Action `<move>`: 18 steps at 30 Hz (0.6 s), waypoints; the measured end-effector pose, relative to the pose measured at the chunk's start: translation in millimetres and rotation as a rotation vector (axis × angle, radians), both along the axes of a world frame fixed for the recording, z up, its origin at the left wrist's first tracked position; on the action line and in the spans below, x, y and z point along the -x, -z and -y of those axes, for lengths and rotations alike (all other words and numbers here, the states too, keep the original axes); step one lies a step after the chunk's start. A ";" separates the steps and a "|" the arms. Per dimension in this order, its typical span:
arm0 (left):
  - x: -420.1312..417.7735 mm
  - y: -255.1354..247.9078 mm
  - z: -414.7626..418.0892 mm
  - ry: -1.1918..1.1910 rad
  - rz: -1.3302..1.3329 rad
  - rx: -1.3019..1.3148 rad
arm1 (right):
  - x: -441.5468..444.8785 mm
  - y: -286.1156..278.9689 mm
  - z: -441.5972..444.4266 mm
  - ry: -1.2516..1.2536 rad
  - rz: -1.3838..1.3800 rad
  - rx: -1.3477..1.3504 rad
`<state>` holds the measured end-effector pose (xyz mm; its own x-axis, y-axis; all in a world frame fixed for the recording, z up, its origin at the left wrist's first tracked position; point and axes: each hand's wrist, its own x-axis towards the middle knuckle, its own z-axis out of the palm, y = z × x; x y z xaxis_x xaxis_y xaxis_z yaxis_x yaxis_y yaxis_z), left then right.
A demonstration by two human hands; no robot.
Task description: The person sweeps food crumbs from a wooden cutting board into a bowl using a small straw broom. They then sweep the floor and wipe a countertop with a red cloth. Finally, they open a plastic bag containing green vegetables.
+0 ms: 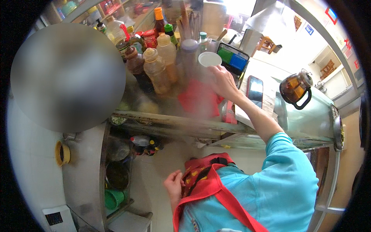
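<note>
My right hand reaches across the counter to a white round container, its fingers at the near rim; steam blurs whether they grip it. Beneath that hand lies a red cloth or bag. To its left stand a lidded clear jar and squeeze bottles of sauce, among them a dark one and a pale one. My left hand hangs low beside the red apron, fingers loosely curled, with nothing seen in it.
A phone lies on the counter right of my forearm; another screen stands behind. A glass teapot of brown liquid stands on the glass top at right. Shelves at lower left hold a green basin. A blurred disc hides the upper left.
</note>
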<state>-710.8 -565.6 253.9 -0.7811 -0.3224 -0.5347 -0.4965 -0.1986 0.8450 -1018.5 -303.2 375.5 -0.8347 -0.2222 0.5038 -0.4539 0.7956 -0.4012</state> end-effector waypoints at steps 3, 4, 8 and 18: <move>0.6 -3.3 -4.6 -0.074 0.086 0.051 | 11.8 3.1 7.3 0.021 0.051 -0.024; -5.7 10.0 0.0 -0.122 0.061 0.062 | 13.0 4.1 11.7 0.004 0.055 -0.013; -17.7 41.1 11.8 -0.282 0.082 0.026 | 7.2 4.6 25.1 -0.076 0.164 -0.047; -11.6 83.9 22.4 -0.280 0.089 0.175 | -11.9 13.0 17.9 -0.289 0.116 -0.161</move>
